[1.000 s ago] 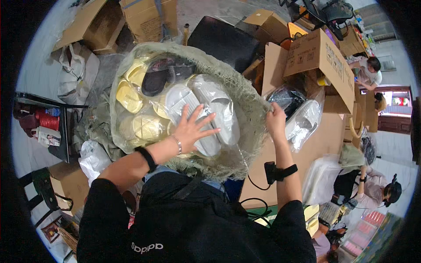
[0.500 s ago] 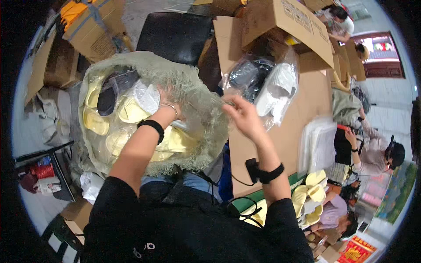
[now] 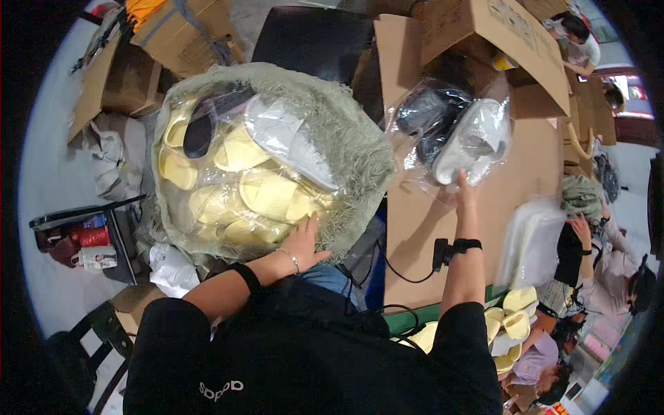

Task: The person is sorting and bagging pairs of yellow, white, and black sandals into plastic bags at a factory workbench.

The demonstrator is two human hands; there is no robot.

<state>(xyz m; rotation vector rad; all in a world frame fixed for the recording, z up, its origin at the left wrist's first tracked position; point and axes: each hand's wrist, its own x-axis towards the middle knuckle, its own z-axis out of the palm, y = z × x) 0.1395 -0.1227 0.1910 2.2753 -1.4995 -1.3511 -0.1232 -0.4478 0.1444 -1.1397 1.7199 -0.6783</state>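
A large grey-green woven sack (image 3: 353,131) with a frayed rim stands open at centre-left. Inside lie several yellow slippers (image 3: 266,194) in clear wrapping, white slippers (image 3: 290,142) and a dark slipper (image 3: 200,131). My left hand (image 3: 304,245) rests at the sack's near rim, fingers spread, the tips against the wrapped yellow slippers. On the cardboard-topped table, my right hand (image 3: 467,197) grips the near end of bagged white slippers (image 3: 470,142), thumb on top; its other fingers are mostly hidden. Just left of them lie bagged black slippers (image 3: 429,117).
An open cardboard box (image 3: 498,41) stands at the table's far end. Flat clear plastic bags (image 3: 532,238) lie stacked at right, with unwrapped yellow slippers (image 3: 515,321) nearer me. A black chair (image 3: 308,45) is behind the sack. Several people work along the right side.
My left hand has come out of the sack to its near rim, uncovering the white slippers inside. My right hand has moved from beside the sack to the bagged white slippers, which have turned slightly.
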